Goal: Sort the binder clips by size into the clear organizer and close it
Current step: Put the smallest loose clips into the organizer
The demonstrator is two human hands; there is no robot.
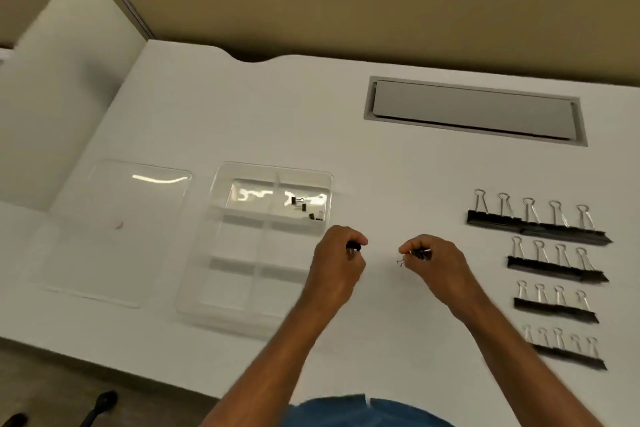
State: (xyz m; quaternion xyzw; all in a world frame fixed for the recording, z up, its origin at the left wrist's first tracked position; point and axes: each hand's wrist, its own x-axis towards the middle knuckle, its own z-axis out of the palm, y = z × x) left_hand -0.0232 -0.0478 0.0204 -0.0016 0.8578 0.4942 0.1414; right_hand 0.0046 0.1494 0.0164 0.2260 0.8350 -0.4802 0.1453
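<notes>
Your left hand (341,260) hovers just off the right edge of the clear organizer (221,308), its grip clamped on a tiny black binder clip (352,248) pinched between thumb and curled fingers. Your right hand (433,262) sits a little apart from it over the white bench (398,177), its grip closed on a small bunch of tiny clips (419,253), with a wire handle sticking out toward the left below your fingertips. The organizer lies open, divided into six compartments in two columns; only the far right compartment holds anything, a few tiny black clips (304,208) scattered in it. The clear lid (131,218) lies flat on the bench just left of the organizer, apart from it. To your right, four rows of binder clips are lined up with their handles standing: the largest row (533,222) farthest from you, then the next row (554,267), a smaller row (554,308), and the nearest row (568,354), each row's clips smaller than the one behind it. Beyond the rows, a grey recessed hatch (474,111) is set into the bench.
</notes>
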